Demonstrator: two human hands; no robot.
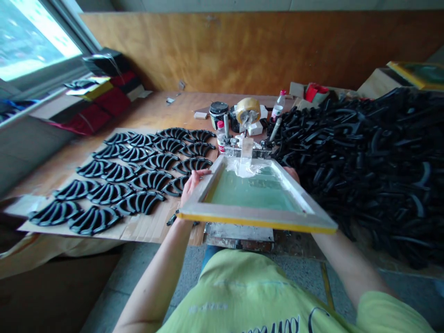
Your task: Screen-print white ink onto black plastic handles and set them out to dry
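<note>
A screen printing frame (pixel 243 216) with pale green mesh and a yellow front edge is tilted up in front of me, its far end at a metal clamp (pixel 256 151). My left hand (pixel 193 186) grips its left side, fingers partly hidden behind the rail. On the opposite side, my right hand (pixel 293 174) holds the right rail, with only a small part showing. White paste (pixel 247 170) lies along the far end of the mesh. Below the raised frame is a flat metal plate (pixel 239 232), partly covered from view.
Black curved, ribbed parts (pixel 125 170) lie in rows on cardboard (pixel 152 227) to the left. A large heap of black parts (pixel 374 157) covers the right side. Behind the clamp stand a tape roll (pixel 247 105), a black tub (pixel 218 109) and red-capped bottles (pixel 278 107).
</note>
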